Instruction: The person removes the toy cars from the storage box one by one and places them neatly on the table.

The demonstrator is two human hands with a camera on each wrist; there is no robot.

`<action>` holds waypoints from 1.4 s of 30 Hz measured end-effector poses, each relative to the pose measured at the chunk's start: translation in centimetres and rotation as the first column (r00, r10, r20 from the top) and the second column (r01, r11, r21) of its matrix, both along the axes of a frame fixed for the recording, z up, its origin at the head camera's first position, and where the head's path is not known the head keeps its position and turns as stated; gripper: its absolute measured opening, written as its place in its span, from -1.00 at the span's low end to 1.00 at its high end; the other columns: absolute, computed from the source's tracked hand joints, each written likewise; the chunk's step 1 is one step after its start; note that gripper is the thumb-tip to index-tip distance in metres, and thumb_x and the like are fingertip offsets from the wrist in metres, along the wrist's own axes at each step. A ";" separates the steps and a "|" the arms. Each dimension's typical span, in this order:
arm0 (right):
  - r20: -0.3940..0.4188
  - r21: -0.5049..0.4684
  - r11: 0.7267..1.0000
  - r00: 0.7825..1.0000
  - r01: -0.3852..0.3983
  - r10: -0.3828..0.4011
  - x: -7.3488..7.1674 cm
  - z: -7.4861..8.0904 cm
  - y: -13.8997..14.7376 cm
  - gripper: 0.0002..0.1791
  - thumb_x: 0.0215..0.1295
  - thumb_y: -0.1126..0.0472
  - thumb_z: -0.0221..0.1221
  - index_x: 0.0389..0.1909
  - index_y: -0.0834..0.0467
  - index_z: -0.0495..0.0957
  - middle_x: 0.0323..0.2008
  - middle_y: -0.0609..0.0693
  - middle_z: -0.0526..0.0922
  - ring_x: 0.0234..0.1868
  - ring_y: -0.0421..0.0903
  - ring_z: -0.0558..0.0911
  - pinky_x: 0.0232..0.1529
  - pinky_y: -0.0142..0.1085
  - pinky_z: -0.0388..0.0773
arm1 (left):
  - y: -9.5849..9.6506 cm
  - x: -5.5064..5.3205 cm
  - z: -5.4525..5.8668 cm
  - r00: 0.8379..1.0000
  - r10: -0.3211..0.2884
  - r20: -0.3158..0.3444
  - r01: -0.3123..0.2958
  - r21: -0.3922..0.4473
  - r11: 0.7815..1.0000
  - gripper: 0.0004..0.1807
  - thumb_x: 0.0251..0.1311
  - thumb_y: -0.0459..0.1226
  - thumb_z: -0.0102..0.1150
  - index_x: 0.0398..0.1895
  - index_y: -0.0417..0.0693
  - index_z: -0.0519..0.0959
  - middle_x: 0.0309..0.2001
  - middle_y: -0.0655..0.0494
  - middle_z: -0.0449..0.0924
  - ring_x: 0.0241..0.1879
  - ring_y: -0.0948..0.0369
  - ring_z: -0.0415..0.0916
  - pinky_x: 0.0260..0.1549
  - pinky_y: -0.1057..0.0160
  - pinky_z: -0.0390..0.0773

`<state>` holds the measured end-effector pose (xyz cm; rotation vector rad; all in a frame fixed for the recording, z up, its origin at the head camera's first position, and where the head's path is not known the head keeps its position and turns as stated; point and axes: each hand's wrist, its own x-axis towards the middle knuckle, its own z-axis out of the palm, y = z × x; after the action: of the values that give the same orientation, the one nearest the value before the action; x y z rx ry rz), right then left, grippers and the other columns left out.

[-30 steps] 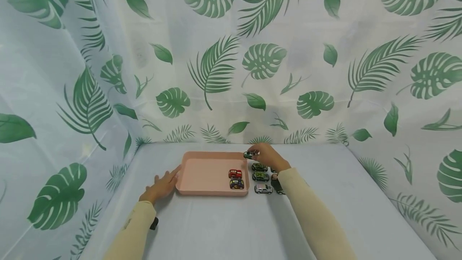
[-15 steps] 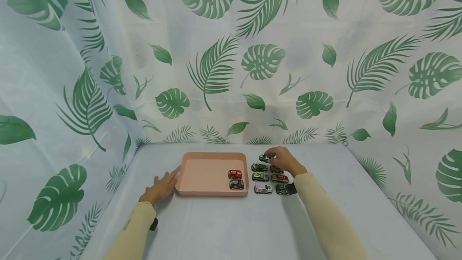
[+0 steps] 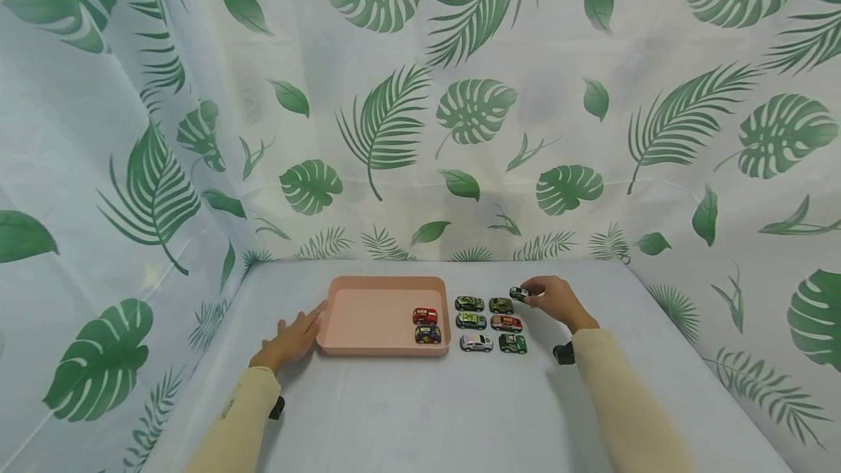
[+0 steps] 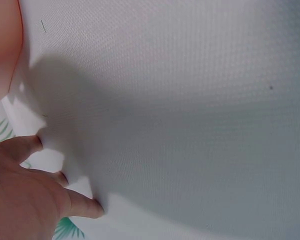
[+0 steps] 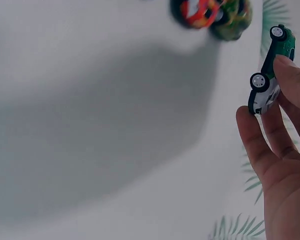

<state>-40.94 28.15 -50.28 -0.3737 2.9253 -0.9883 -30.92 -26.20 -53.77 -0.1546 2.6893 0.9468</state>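
My right hand (image 3: 557, 301) pinches a small green and white toy car (image 5: 271, 70) between thumb and fingers, held above the table to the right of the other cars. My left hand (image 3: 293, 339) lies at the left side of a pink tray (image 3: 368, 282), fingers stretched out, fingertips against or close beside its wall. In the left wrist view the fingers of the left hand (image 4: 35, 195) are spread and grip nothing. Inside the tray, at its right end, stand a red toy car (image 3: 425, 316) and a dark blue and yellow toy car (image 3: 428, 335).
Right of the tray several toy cars stand in two columns: camouflage ones (image 3: 469, 304), a lime green one (image 3: 471, 320), a white one (image 3: 476, 343), an orange-red one (image 3: 507, 323) and a green one (image 3: 513, 344). A leaf-print curtain (image 3: 407, 130) rises behind the white table.
My right hand has carried the green and white car rightward from above the tray's right edge, past the two columns. The left hand has stayed at the tray's left side.
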 end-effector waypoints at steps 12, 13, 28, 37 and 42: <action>0.048 0.055 0.998 0.999 0.018 -0.021 0.5 -1.6 2.1 -0.72 0.33 0.47 0.35 0.05 0.44 0.70 -0.01 0.32 0.75 0.09 0.31 0.69 0.14 0.21 0.61 | -0.2 0.0 -0.3 1.000 -0.006 0.004 0.006 -0.007 1.000 -0.33 0.71 0.12 -0.32 0.76 0.22 0.06 0.66 -0.46 -0.19 0.55 -0.60 -0.51 0.26 -0.73 -0.47; 0.049 0.056 0.998 0.999 0.017 -0.019 0.6 -1.8 2.1 -0.72 0.33 0.47 0.35 0.04 0.44 0.70 -0.02 0.32 0.75 0.09 0.31 0.69 0.15 0.21 0.61 | -0.3 -0.1 -0.5 1.000 -0.005 0.002 0.005 -0.007 1.000 -0.34 0.71 0.12 -0.32 0.76 0.23 0.06 0.67 -0.45 -0.19 0.56 -0.59 -0.51 0.27 -0.73 -0.47; 0.081 0.131 0.991 0.996 0.032 -0.043 0.8 -3.5 1.9 -0.61 0.25 0.55 0.27 0.12 0.47 0.66 0.07 0.39 0.70 0.16 0.40 0.62 0.19 0.26 0.56 | -2.1 -2.6 -4.8 1.000 -0.022 0.002 0.022 -0.003 1.000 -0.27 0.63 0.28 -0.37 0.77 0.42 0.01 0.69 -0.37 -0.22 0.56 -0.57 -0.57 0.20 -0.76 -0.55; 0.081 0.111 0.993 0.995 0.049 -0.058 0.9 -3.4 1.7 -0.51 0.18 0.61 0.19 0.19 0.48 0.62 0.20 0.46 0.63 0.31 0.50 0.51 0.31 0.34 0.43 | -0.6 -0.5 -1.3 1.000 -0.020 -0.006 0.020 -0.011 1.000 -0.30 0.68 0.17 -0.36 0.77 0.24 0.04 0.67 -0.43 -0.20 0.57 -0.58 -0.51 0.24 -0.75 -0.49; 0.074 0.090 0.993 0.994 0.070 -0.077 0.7 -3.0 1.7 -0.40 0.22 0.51 0.23 0.34 0.45 0.52 0.34 0.53 0.49 0.39 0.54 0.41 0.35 0.39 0.37 | -0.1 0.2 0.4 1.000 -0.013 0.004 0.013 -0.022 1.000 -0.35 0.72 0.07 -0.33 0.76 0.21 0.06 0.67 -0.44 -0.18 0.57 -0.57 -0.46 0.27 -0.73 -0.45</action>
<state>-40.27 29.83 -53.30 -0.2204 2.9185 -0.8586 -30.75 -26.26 -53.42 -0.1429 2.6946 0.9121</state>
